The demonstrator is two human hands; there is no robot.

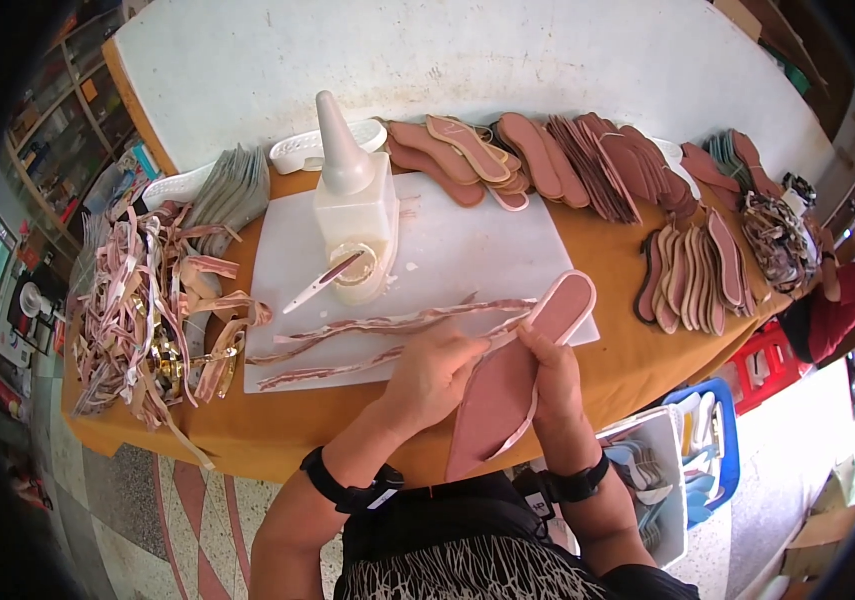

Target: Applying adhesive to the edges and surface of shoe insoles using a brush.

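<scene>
A pink shoe insole (493, 405) with a pale rim is held up over the table's front edge, slanting. My right hand (556, 378) grips it along its right side, thumb on the face. My left hand (433, 370) is closed in a pinch at the insole's left edge, where a narrow pinkish strip (323, 377) runs under the fingers; the fingertips are partly hidden. Another long strip (388, 322) lies just beyond it on the white board (488, 240). Further back on the board stands a white plastic container (356, 205) with a cone top, and a brush (323, 282) rests in its front opening.
Tangled strips (138, 310) heap at the left, near grey insoles (233, 195). Stacks of pink insoles (598, 165) line the back, and more insoles (693, 275) lie at right. Below stands a white basket (668, 430) of pieces. A person in red (841, 300) is at far right.
</scene>
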